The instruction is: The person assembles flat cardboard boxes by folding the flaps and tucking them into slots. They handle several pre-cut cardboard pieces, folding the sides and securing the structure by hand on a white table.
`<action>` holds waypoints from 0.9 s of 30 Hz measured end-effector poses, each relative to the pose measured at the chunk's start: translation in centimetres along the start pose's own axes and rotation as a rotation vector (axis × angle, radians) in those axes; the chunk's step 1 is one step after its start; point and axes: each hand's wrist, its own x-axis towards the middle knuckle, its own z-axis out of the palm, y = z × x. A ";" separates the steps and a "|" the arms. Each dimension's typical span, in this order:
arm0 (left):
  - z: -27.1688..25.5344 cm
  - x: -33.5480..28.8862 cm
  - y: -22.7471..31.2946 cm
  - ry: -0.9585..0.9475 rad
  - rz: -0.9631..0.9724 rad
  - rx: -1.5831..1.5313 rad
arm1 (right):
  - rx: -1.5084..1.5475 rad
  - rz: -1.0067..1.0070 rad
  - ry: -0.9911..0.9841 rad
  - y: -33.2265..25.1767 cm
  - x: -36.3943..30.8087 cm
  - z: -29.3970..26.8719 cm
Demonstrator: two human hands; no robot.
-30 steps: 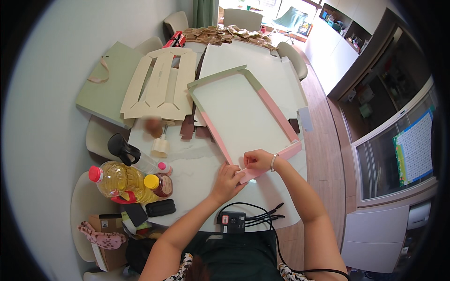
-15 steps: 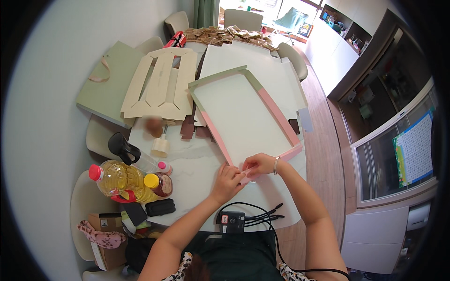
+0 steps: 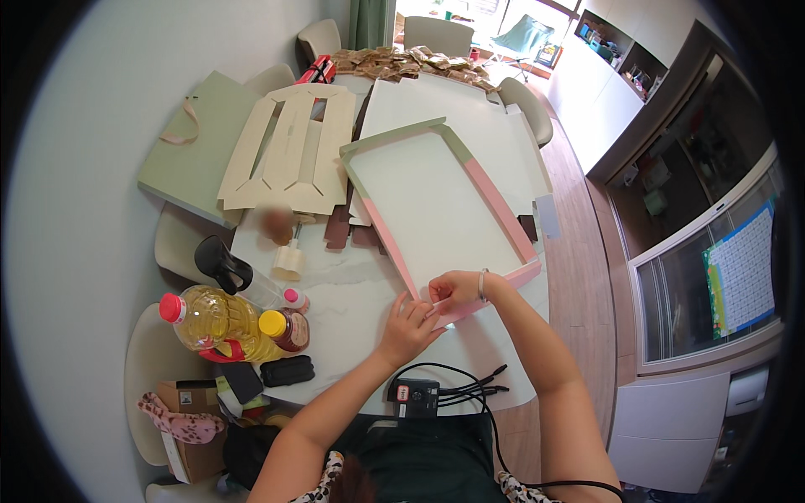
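Observation:
A shallow rectangular cardboard box part lies slanted on the table, its raised walls pink near me and pale green at the far end, its inside white. My left hand is closed on its near-left corner, fingers against the outer side. My right hand bends over the near wall close by, fingertips pinched together at the edge next to the left fingers. What lies between the right fingertips is hidden. The near wall's pink face shows below my right hand.
Left of my arms stand an oil bottle, a yellow-lidded jar and a clear bottle with black top. Cream cardboard and a green box lie far left. A black device with cables sits near me.
My right hand has lifted slightly and its fingers have curled in, showing more of the near wall. My left hand stays at the corner.

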 end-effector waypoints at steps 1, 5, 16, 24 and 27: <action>-0.1 0.0 0.0 0.005 0.003 0.005 | -0.054 -0.005 0.006 0.0 0.2 -0.1; 0.0 -0.4 -0.3 0.022 -0.015 -0.004 | -0.297 0.001 0.018 -1.7 0.2 -0.1; -0.4 -0.5 -0.6 0.050 0.034 0.083 | -0.202 0.039 -0.017 -1.3 1.8 -0.6; -0.5 -0.7 -1.0 0.029 0.049 0.191 | -0.106 -0.029 0.214 -0.6 1.6 0.3; -0.4 -0.6 -0.9 0.024 0.054 0.211 | -0.364 -0.340 0.507 0.8 0.6 1.4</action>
